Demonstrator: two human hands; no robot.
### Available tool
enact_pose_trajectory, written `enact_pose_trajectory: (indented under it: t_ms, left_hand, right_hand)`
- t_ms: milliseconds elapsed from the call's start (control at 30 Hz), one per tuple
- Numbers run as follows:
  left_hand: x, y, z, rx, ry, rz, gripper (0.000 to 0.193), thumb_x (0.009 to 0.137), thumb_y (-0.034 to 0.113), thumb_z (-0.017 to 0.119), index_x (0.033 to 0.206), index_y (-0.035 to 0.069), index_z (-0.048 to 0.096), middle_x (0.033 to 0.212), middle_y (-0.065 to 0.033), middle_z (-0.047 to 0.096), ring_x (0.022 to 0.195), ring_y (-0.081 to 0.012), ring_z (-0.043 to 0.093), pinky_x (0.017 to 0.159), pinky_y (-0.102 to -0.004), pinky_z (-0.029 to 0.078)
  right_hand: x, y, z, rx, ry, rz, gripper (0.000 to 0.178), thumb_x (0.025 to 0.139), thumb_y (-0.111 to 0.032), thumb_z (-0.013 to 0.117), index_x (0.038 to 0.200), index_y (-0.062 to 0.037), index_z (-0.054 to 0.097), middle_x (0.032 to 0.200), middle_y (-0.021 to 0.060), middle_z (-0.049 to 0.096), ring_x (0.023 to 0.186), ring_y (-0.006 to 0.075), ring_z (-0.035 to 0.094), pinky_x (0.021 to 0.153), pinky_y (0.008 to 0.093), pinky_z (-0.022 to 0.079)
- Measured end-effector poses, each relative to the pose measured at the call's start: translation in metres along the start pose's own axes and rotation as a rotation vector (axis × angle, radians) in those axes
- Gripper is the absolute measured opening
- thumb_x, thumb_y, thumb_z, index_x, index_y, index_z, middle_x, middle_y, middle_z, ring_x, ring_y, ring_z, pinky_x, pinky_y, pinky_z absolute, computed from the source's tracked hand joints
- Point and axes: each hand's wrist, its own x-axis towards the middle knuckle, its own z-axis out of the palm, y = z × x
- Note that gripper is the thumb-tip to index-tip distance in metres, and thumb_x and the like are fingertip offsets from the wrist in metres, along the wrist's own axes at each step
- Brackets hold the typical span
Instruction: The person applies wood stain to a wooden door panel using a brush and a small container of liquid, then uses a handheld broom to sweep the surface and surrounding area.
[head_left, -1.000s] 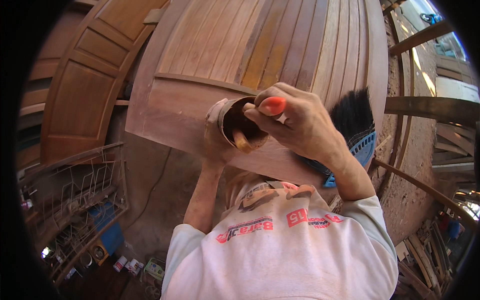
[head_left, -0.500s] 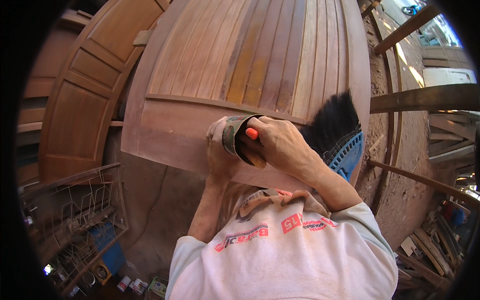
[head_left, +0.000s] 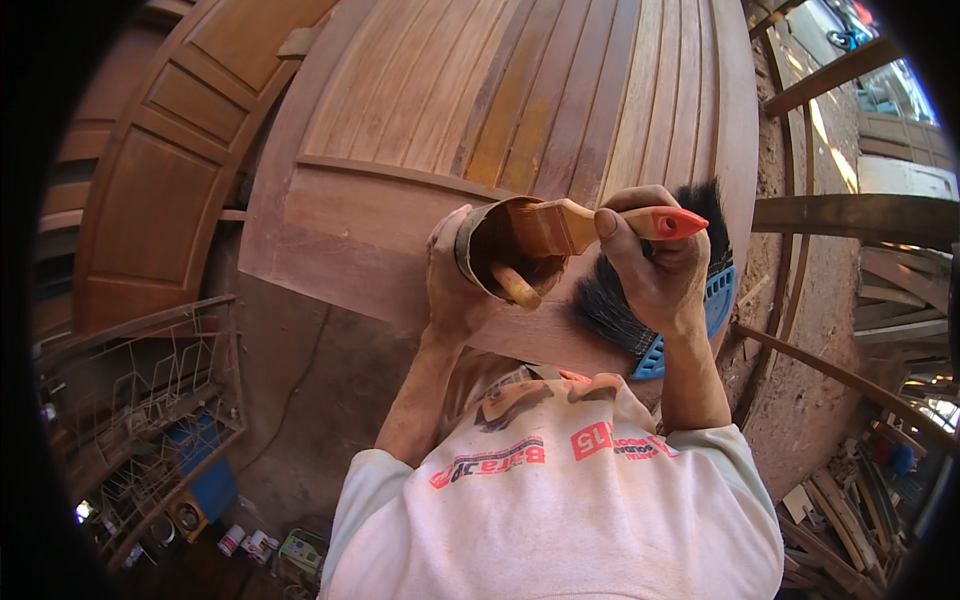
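My left hand (head_left: 448, 285) grips a round tin can (head_left: 466, 246), its mouth tilted up toward me. Inside it are brown walls and a pale wooden stick (head_left: 516, 286) that leans out over the near rim. By its red-tipped wooden handle, my right hand (head_left: 655, 265) holds a flat paintbrush (head_left: 568, 226), the bristles at the can's mouth. Both hands are above the near end of a wooden door panel (head_left: 350, 235), which has grooved boards, some of them stained darker. On the panel, partly behind my right wrist, lies a black-bristled broom head (head_left: 612, 305) with a blue plastic base.
A finished brown panelled door (head_left: 145, 215) leans at the left. Below it stands a wire rack (head_left: 150, 430) near a blue box (head_left: 203, 455). Timber beams (head_left: 850, 218) jut in from the right, with scrap wood (head_left: 845, 520) piled at lower right.
My right hand has drawn the paintbrush up out of the can and moved right, so its handle and bristles now show. The left hand still holds the can.
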Motion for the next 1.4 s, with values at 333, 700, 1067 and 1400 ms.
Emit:
enact_pose_trajectory:
  t_ms: [333,700,1067,1400]
  left_hand:
    - [0.014,0.0,0.011,-0.21,-0.011,-0.016,0.095,0.07,0.027,0.1,0.144,-0.003,0.048,0.131,-0.0186,0.064,0.118,-0.0296,0.067,0.101,-0.0433,0.056]
    - [0.009,-0.016,0.024,0.014,0.093,0.06,0.109,0.063,0.02,0.104,0.15,-0.001,0.04,0.142,-0.0193,0.056,0.127,-0.0277,0.063,0.103,-0.0407,0.057]
    - [0.023,0.019,0.005,-0.128,-0.057,-0.079,0.094,0.065,0.015,0.101,0.144,0.001,0.052,0.133,-0.015,0.065,0.121,-0.0254,0.067,0.1,-0.0399,0.058]
    - [0.027,0.047,0.002,-0.258,0.077,-0.12,0.064,0.065,0.014,0.098,0.12,0.0,0.069,0.109,-0.0119,0.074,0.102,-0.023,0.074,0.09,-0.0368,0.059]
  right_hand:
    - [0.017,0.073,-0.028,1.175,0.007,0.268,0.035,0.113,-0.031,0.051,0.119,0.0012,0.063,0.099,0.0133,0.075,0.086,0.0206,0.075,0.076,0.0342,0.061]
    - [0.015,0.073,-0.022,0.786,0.091,0.252,0.026,0.109,-0.02,0.062,0.116,0.0041,0.068,0.103,0.0128,0.075,0.09,0.0209,0.075,0.08,0.0375,0.065]
    - [0.01,0.024,-0.019,0.512,-0.005,0.163,0.03,0.103,-0.02,0.073,0.115,0.0067,0.07,0.107,0.0107,0.074,0.098,0.0188,0.074,0.087,0.0344,0.064]
    - [0.022,0.023,-0.017,0.459,-0.091,0.179,0.025,0.105,-0.022,0.071,0.108,0.0031,0.071,0.1,0.0042,0.071,0.093,0.0106,0.068,0.084,0.0286,0.062]
